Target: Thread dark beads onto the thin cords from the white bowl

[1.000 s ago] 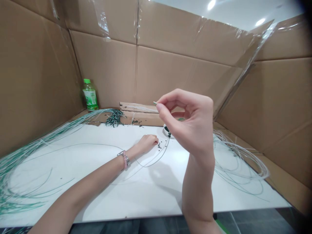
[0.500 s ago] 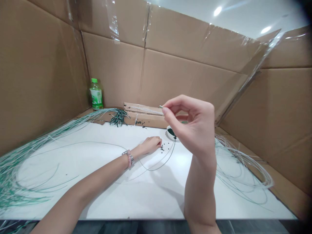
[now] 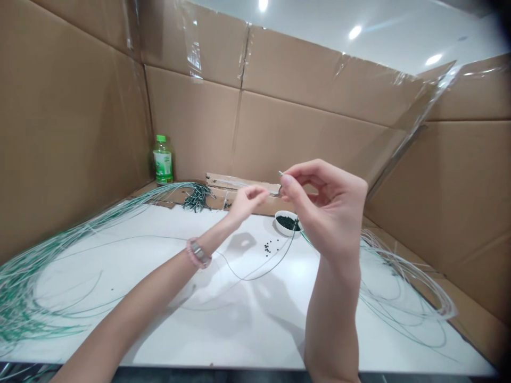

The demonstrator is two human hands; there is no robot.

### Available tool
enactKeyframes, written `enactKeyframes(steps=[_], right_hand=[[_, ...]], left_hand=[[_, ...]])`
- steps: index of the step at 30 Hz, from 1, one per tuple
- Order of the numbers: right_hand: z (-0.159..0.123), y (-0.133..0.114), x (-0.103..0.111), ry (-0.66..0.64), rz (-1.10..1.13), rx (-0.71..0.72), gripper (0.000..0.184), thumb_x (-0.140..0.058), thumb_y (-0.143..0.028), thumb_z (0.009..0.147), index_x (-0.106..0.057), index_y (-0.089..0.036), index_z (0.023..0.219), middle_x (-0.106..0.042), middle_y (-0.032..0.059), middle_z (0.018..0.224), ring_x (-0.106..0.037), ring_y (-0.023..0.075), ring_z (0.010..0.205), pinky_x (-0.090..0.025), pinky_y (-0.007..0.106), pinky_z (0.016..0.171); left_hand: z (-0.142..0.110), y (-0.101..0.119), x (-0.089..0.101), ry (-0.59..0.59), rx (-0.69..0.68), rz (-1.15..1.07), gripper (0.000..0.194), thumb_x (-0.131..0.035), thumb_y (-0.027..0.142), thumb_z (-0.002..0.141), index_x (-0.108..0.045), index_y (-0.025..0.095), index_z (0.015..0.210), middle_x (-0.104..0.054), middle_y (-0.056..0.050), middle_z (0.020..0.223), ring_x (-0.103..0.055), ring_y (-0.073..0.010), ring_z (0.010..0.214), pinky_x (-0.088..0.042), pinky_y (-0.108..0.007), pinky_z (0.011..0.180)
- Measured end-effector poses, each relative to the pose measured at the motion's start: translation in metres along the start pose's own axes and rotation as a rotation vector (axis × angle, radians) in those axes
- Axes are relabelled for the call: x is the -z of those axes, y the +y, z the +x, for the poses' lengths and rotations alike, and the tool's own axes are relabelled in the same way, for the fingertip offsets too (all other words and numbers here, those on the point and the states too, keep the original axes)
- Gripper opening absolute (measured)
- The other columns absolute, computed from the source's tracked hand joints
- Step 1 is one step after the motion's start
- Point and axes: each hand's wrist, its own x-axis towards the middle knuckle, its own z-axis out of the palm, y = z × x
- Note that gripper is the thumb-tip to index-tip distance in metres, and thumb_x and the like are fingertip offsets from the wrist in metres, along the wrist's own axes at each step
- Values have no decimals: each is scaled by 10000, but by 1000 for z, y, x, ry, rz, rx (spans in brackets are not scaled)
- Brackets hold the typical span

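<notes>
Head view: a thin pale wire (image 3: 280, 173) pokes out just past the tips of the right thumb and forefinger (image 3: 288, 180), which pinch it firmly near its end. The other fingers of the right hand (image 3: 329, 213) curl loosely around empty air. Just left of that pinch, the left hand (image 3: 248, 199) is raised with its fingertips (image 3: 264, 191) drawn together; whether they hold a strand is too fine to tell. Below the right fingers, a slim dark wire (image 3: 255, 276) loops down across the white tabletop (image 3: 239, 340). Beside it sit a small white bowl (image 3: 286, 223) heaped with dark green beads and, nearer the left fingers, a few loose dark beads (image 3: 266, 248). Well left of the fingers lie a bundle of green-and-white wires (image 3: 51, 260) and a green-capped plastic bottle (image 3: 163, 159); to their right, a pale wire coil (image 3: 403, 298). The step in hand appears to be fine work at the wire's end, calling for a steady pinch while the left fingertips close in.
</notes>
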Motion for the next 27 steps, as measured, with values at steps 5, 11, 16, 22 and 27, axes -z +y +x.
enactKeyframes(steps=[5,11,16,22,27], right_hand=[[-2,-5,-5,76,-16,34,110,-640,-128,791,-639,-223,738,-690,-1,826,-676,135,791,-581,192,556],[-7,-14,-11,44,45,27,121,-641,-128,793,-621,-228,729,-716,1,899,-701,159,860,-616,241,603],[-9,-19,-10,56,62,56,126,-638,-110,797,-617,-219,736,-722,-3,891,-700,140,828,-621,234,604],[-11,-20,-9,47,27,57,134,-641,-117,796,-624,-233,730,-721,-1,881,-703,158,845,-631,261,642],[-13,-18,-11,60,30,73,140,-640,-96,791,-634,-228,744,-716,-3,885,-701,155,855,-637,261,663]], left_hand=[[-20,74,-3,-4,-117,-361,257,-780,366,711,-634,164,775,-597,57,736,-553,-9,656,-499,-96,665],[-45,104,-14,-82,-141,-453,183,-770,290,736,-638,171,695,-584,50,679,-560,-20,606,-518,-95,614],[-47,105,-15,-87,-129,-468,191,-818,306,680,-671,185,683,-594,49,665,-549,-22,590,-518,-101,599],[-50,105,-16,-85,-110,-441,215,-810,337,690,-658,186,695,-617,38,722,-580,-37,631,-527,-115,610],[-50,106,-17,-94,-114,-462,201,-809,315,693,-659,182,683,-617,48,693,-568,-30,600,-527,-114,595]])
